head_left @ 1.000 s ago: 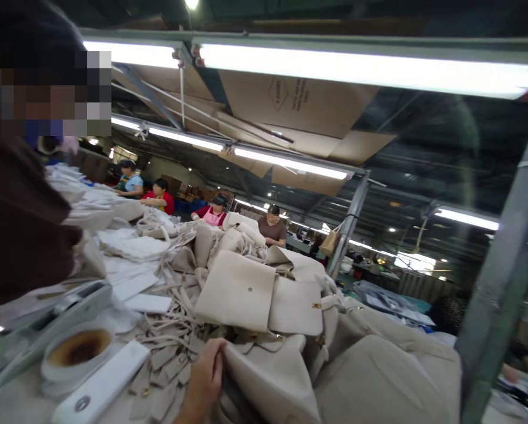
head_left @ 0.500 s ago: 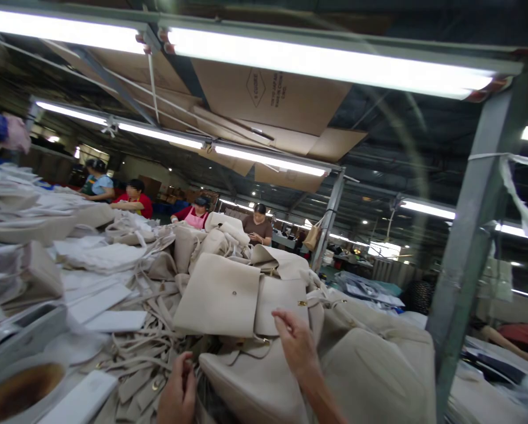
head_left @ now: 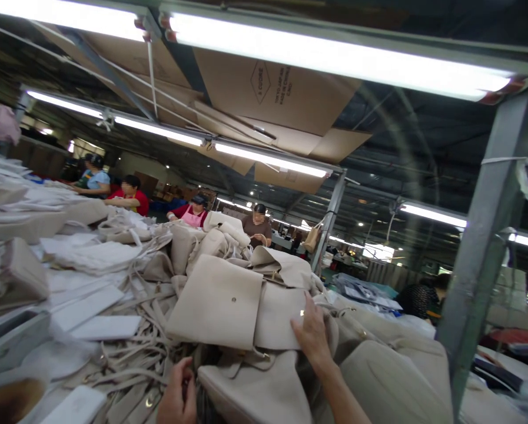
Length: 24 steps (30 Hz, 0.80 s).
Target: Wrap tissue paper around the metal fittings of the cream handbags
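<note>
A beige leather bag [head_left: 217,300] lies on the pile in front of me, its flap folded open to the left with a small round metal fitting. My right hand [head_left: 314,335] rests at the right part of this bag, thumb and forefinger apart around a small gold clasp [head_left: 302,313]. Lower down, my left hand [head_left: 178,394] is by the loose straps, its fingers curled in. A dark spot shows between those fingers, too small to make out. Another beige bag [head_left: 255,386] lies just below the flap bag, between my forearms.
Beige straps [head_left: 131,359] lie tangled left of centre, beside white cards [head_left: 107,328] and a grey bin [head_left: 14,347]. More bags [head_left: 391,377] are heaped at right, against a metal post [head_left: 482,253]. Several co-workers sit behind the pile; one wears a brown top [head_left: 257,228].
My right hand has moved up and right onto the clasp, its fingers spreading apart. My left hand keeps nearly the same pose. The view has shifted slightly.
</note>
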Each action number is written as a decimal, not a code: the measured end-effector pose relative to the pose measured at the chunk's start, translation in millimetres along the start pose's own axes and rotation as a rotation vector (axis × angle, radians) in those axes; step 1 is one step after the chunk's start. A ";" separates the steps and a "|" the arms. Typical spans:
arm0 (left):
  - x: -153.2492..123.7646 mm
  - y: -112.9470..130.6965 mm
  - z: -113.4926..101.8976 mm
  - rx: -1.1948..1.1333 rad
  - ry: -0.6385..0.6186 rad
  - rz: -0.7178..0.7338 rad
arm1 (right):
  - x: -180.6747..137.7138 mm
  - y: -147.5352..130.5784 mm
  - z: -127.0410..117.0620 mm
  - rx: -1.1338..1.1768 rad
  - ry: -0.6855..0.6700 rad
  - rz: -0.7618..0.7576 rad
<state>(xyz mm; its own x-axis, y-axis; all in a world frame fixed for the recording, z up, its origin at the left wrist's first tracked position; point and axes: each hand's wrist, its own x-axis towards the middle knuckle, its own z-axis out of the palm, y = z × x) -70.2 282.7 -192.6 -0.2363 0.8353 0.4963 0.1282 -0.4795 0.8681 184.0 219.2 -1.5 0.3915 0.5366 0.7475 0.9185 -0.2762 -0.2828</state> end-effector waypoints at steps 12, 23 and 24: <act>-9.4 5.9 -14.7 0.156 -0.292 0.399 | 89.4 -145.7 -125.6 0.460 0.137 -0.616; -20.9 -22.5 -8.0 0.402 -0.232 0.465 | -5.3 -144.4 -96.5 0.523 -0.369 -0.351; -19.1 -24.6 -8.0 0.401 -0.258 0.473 | -21.6 -144.7 -85.1 0.580 -0.409 -0.365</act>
<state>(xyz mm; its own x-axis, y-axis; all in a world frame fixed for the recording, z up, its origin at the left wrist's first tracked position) -76.6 276.3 -223.5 0.1648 0.6211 0.7662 0.5208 -0.7145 0.4671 38.0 179.7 74.4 -0.0541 0.7943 0.6051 0.8306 0.3721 -0.4143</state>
